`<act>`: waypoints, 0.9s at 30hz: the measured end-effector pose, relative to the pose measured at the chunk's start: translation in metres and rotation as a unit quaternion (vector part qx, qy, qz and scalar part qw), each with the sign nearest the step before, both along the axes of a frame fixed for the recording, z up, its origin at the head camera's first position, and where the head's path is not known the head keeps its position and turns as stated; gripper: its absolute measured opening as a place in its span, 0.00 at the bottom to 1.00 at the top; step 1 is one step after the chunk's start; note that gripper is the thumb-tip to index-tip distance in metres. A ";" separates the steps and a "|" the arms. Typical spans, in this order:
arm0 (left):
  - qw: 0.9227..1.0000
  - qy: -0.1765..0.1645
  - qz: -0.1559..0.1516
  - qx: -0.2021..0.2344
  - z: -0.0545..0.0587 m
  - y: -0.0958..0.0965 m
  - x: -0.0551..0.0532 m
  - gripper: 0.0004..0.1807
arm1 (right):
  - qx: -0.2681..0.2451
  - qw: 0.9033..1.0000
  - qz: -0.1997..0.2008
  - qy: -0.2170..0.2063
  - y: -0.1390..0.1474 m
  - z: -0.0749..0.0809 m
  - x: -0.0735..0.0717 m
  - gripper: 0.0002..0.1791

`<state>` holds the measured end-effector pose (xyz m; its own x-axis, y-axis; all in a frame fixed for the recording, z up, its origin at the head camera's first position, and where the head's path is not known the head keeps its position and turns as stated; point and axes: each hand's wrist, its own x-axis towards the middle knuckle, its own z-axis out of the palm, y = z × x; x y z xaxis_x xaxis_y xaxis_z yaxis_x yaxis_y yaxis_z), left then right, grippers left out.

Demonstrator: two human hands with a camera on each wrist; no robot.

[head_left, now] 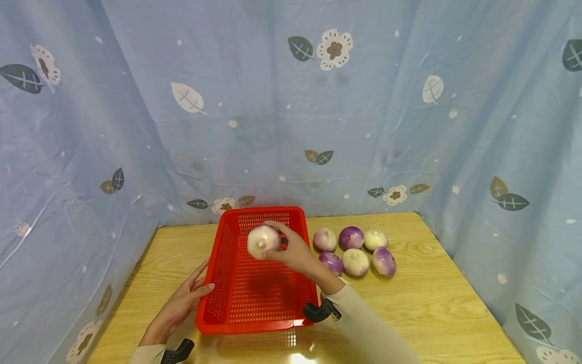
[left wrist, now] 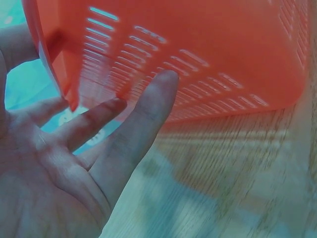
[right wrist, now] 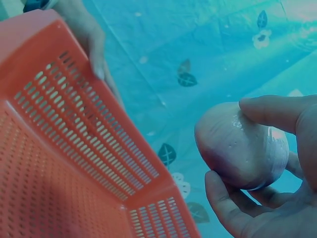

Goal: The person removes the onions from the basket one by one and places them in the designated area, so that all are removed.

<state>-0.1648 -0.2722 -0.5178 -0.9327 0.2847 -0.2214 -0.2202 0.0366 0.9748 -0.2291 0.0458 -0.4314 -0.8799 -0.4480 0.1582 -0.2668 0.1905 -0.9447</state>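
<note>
My right hand (head_left: 291, 250) grips a white onion with purple tinges (head_left: 263, 241) and holds it over the red plastic basket (head_left: 261, 327). In the right wrist view the thumb and fingertips go round this onion (right wrist: 242, 148), clear of the basket's perforated wall. At the basket's left side is my left hand (head_left: 182, 298), its thumb over the rim. The left wrist view shows the fingers of that hand (left wrist: 64, 148) spread along the outside of the basket wall (left wrist: 237, 49). No onion shows inside the basket.
Right of the basket, several purple and white onions (head_left: 356, 262) sit grouped on the wooden table (head_left: 423, 288). Another onion is partly hidden beneath my right wrist. A blue patterned curtain (head_left: 254, 151) hangs behind the table and along both sides.
</note>
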 end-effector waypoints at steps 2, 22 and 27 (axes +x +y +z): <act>1.000 0.004 -0.001 0.000 0.000 0.000 -0.001 0.42 | -0.003 1.000 0.000 -0.003 0.006 0.001 0.002 0.39; 1.000 -0.004 0.008 -0.005 0.000 -0.002 -0.003 0.43 | -0.024 0.999 -0.021 -0.018 0.061 -0.009 0.020 0.40; 1.000 -0.001 0.001 -0.001 0.000 -0.003 -0.003 0.43 | -0.018 0.999 -0.032 -0.010 0.073 -0.017 0.024 0.39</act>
<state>-0.1676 -0.2749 -0.5179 -0.9328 0.2818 -0.2246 -0.2228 0.0387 0.9741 -0.2049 0.1186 -0.4488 -0.9096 -0.3852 0.1558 -0.2370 0.1729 -0.9560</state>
